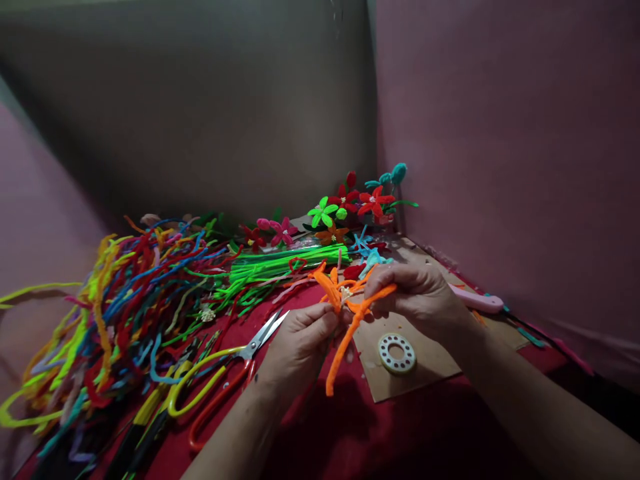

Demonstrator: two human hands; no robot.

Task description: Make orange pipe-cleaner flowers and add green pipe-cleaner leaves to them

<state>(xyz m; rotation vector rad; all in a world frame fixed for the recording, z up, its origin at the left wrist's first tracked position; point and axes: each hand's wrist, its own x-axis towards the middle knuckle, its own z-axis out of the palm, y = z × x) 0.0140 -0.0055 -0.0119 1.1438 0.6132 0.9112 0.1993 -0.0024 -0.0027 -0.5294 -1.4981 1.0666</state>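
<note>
An orange pipe-cleaner flower [329,287] with pale stamens at its centre is held up over the table. My left hand [313,330] pinches it at its base, the fingers closed. My right hand [417,293] is closed on an orange petal [373,298] at the flower's right side; one orange strip [339,357] hangs down between my hands. The right fingertips are partly hidden behind the orange pieces. Just left of my left hand lie scissors [253,347] with yellow and red handles, blades slightly apart.
A tangled heap of coloured pipe cleaners [135,300] covers the left side. Green pipe cleaners [300,257] lie in a bundle at the back, before finished flowers [323,212]. On the right, cardboard [380,383] carries a round holed disc [397,353] and a pink-handled tool [480,299]. Walls close in behind.
</note>
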